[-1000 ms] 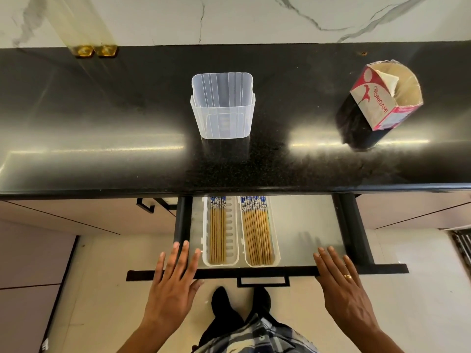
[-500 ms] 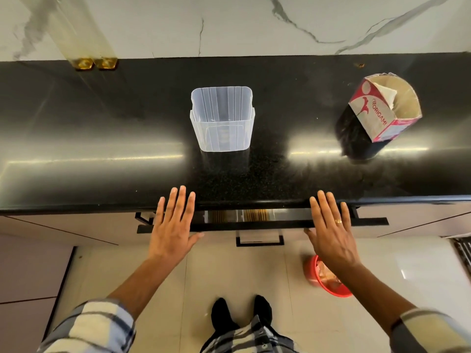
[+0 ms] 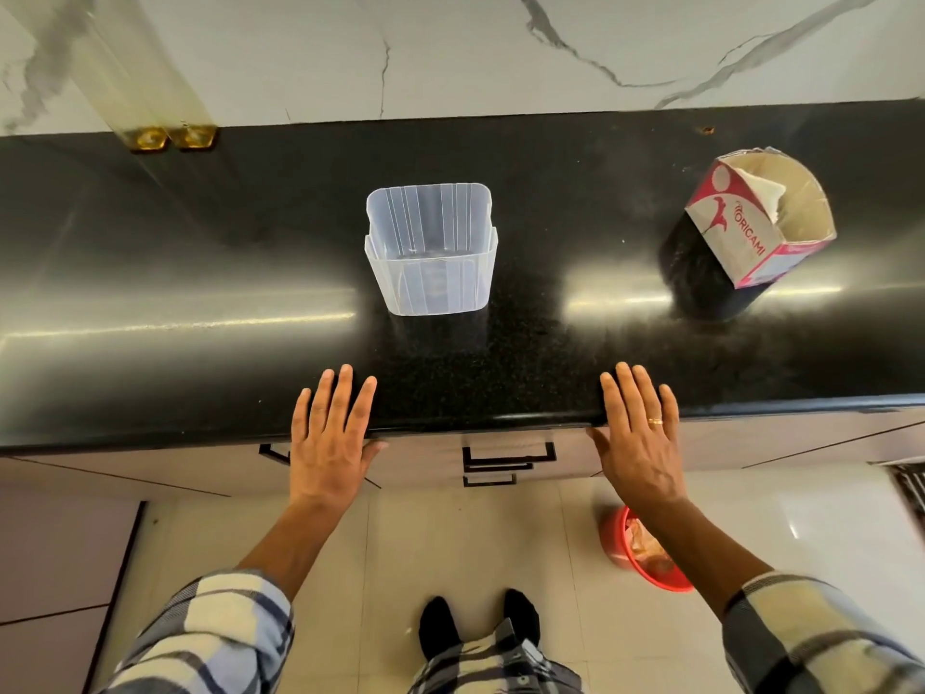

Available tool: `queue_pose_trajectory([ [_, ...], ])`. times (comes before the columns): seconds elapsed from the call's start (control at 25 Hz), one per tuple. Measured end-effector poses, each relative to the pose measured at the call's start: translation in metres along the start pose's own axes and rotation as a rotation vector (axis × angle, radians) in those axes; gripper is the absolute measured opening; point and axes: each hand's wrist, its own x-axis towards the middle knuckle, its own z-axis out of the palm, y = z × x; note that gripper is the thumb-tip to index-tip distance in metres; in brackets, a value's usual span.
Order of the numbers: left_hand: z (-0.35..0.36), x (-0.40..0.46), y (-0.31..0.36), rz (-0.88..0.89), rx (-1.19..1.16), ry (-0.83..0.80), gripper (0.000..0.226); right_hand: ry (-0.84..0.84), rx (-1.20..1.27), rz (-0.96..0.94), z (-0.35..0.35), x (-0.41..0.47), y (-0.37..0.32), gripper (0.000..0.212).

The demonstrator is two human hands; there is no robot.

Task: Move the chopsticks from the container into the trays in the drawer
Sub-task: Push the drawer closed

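At counter edge: left hand (image 3: pixel 330 443), right hand (image 3: pixel 642 445) flat, holding nothing | container (image 3: pixel 431 247) beyond fingertips | drawer (image 3: pixel 505 455) shut

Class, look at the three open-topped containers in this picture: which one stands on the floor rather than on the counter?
The red tub, on the floor tiles, partly hidden by the right forearm. The clear plastic container and the cardboard Origami box both stand on the black counter.
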Motion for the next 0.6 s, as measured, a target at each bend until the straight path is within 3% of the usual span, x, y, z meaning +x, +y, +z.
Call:
queue_pose_trajectory([
  [0.28,0.008,0.001,0.011,-0.077,-0.063,0.175,0.094,0.061,0.037,0.101,0.007,0.007,-0.01,0.085],
  [0.6,0.017,0.001,0.01,-0.084,-0.069,0.274,0.084,0.163,0.044,0.091,0.016,0.007,-0.009,0.081],
])
